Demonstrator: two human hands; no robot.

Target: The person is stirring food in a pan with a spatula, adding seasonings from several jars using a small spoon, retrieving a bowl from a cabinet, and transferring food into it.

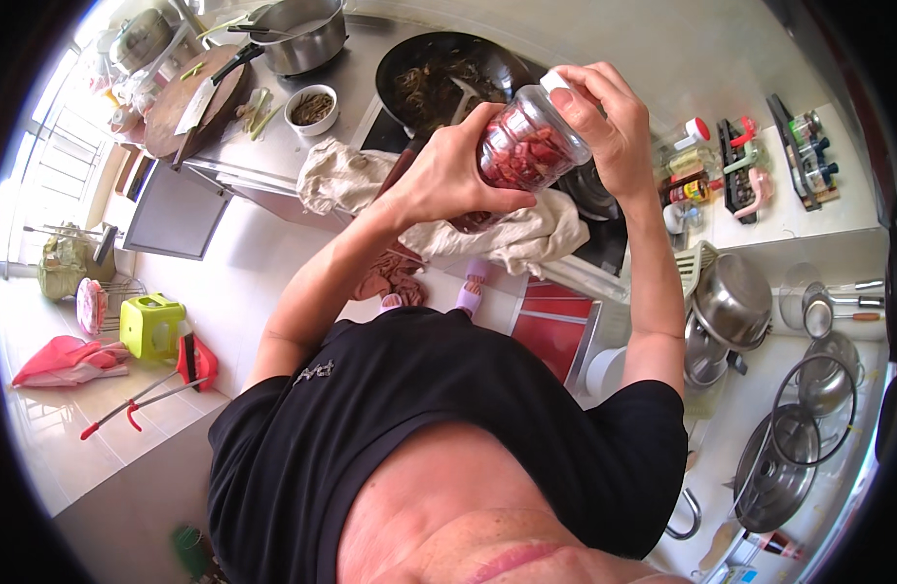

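Note:
My left hand [448, 171] is wrapped around a clear plastic jar [532, 146] of red pieces that look like dried chillies. The jar is tilted, above the front edge of the stove. At its upper right end, the fingers of my right hand [605, 120] grip a white lid [554, 80]. Whether the lid is still seated on the jar is hidden by the fingers. Behind the jar stands a black wok [448, 55] holding dark, stringy food, with a spatula [461, 98] resting in it. A beige cloth [346, 171] lies along the counter's front edge under my hands.
Left of the wok are a white bowl [312, 109] of brown strips, a steel pot [298, 40] and a round chopping board [225, 102] with a cleaver [198, 106]. Seasoning bottles [685, 175] stand at right, above hanging steel pans [733, 299]. An open cabinet door [178, 212] juts out at left.

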